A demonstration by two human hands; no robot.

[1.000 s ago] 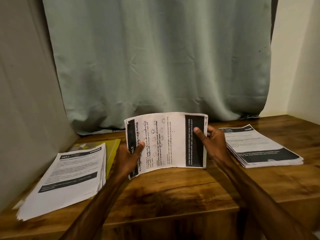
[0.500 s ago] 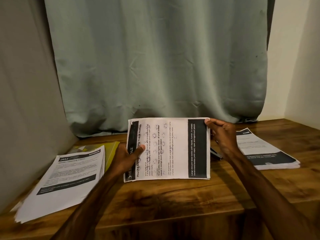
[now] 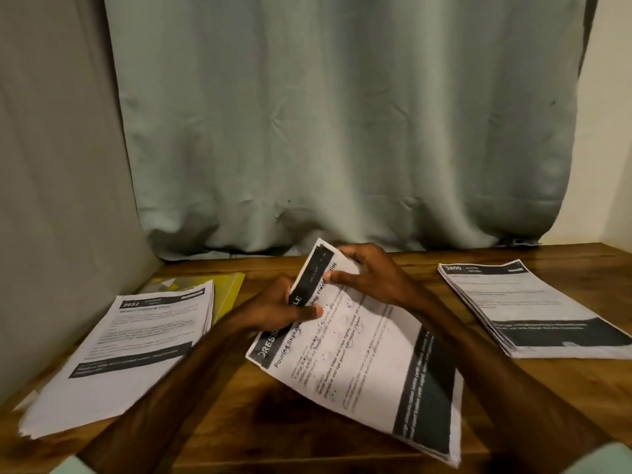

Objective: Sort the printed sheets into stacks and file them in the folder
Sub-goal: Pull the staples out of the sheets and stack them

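A bundle of printed sheets with black bands lies tilted over the middle of the wooden table. My left hand grips its upper left edge, thumb on top. My right hand pinches the far top corner, which is bent upward. A stack headed 2652 lies at the left. Another stack headed 3800 lies at the right. A yellow folder pokes out from under the left stack.
A pale green curtain hangs behind the table. A grey wall closes the left side and a cream wall the right. The table's front edge runs along the bottom of the view.
The bundle stood upright between both hands; now it is lowered and tilted toward the table. My right hand has moved from its right edge to the far top corner. The camera has dipped downward.
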